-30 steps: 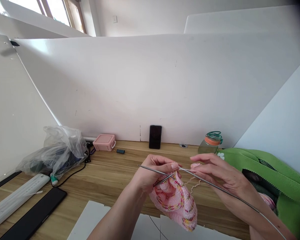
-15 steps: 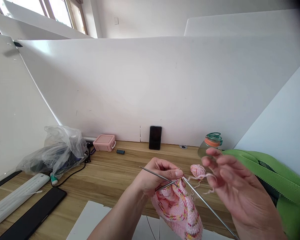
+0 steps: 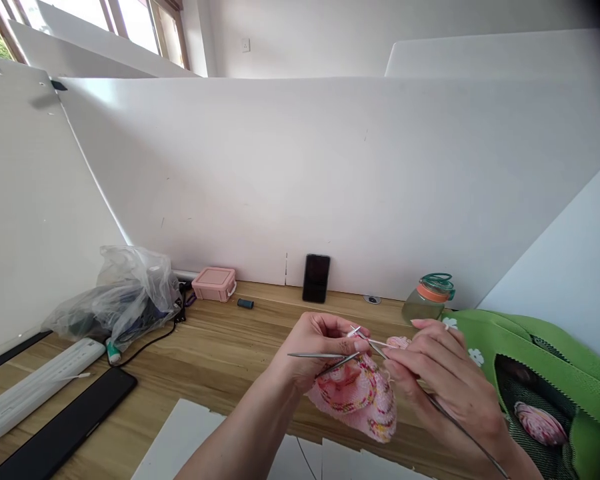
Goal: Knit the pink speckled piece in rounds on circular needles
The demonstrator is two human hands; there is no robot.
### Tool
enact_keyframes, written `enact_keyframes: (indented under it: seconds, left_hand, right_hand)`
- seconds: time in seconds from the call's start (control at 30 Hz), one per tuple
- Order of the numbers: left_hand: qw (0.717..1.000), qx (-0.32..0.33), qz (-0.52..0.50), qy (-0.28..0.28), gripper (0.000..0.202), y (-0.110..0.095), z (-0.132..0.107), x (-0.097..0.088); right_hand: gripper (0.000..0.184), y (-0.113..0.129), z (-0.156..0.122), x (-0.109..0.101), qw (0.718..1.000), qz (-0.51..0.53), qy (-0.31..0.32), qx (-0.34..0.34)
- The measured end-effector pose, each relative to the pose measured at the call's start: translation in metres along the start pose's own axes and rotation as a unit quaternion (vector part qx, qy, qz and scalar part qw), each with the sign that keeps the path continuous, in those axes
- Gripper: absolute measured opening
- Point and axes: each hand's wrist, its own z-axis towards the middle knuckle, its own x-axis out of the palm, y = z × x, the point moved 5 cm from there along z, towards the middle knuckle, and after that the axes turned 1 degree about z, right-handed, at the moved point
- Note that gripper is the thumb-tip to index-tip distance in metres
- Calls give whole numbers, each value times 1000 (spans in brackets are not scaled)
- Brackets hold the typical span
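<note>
A pink knitted piece (image 3: 350,400) with yellow and red flecks hangs from several metal knitting needles (image 3: 313,355). My left hand (image 3: 320,343) is closed round its upper edge, thumb pressed on the stitches. Fingers of my right hand (image 3: 440,373) wrap a long knitting needle (image 3: 467,433), whose tip crosses another needle by my left fingertips. A strand of pink yarn (image 3: 383,344) stretches taut from the knitting to my right fingers. Behind the right hand, a pink yarn ball (image 3: 399,341) is mostly hidden.
A green bag (image 3: 525,340) at the right holds another yarn ball (image 3: 540,423). Along the back stand a jar (image 3: 425,303), a phone (image 3: 316,279) and a pink box (image 3: 214,285). A plastic bag (image 3: 130,293), power strip (image 3: 40,387) and black flat object (image 3: 70,427) lie left.
My right hand, raised with fingers spread before, has come down and left and closed on the long needle. The yarn is now pulled taut. The view has shifted slightly, showing more of the green bag.
</note>
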Motion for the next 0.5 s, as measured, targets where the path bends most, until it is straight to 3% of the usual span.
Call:
enact_keyframes:
  seconds: [0.13, 0.3, 0.5]
  left_hand:
    - [1000, 6, -12, -2, 36, 0, 0, 3]
    - [999, 31, 4, -15, 32, -2, 0, 3]
    - [1000, 4, 25, 4, 34, 9, -5, 14]
  right_hand:
    - [20, 7, 0, 2, 996, -76, -14, -34]
    - [19, 3, -3, -1, 995, -95, -10, -33]
    - [78, -9, -6, 15, 998, 26, 56, 20]
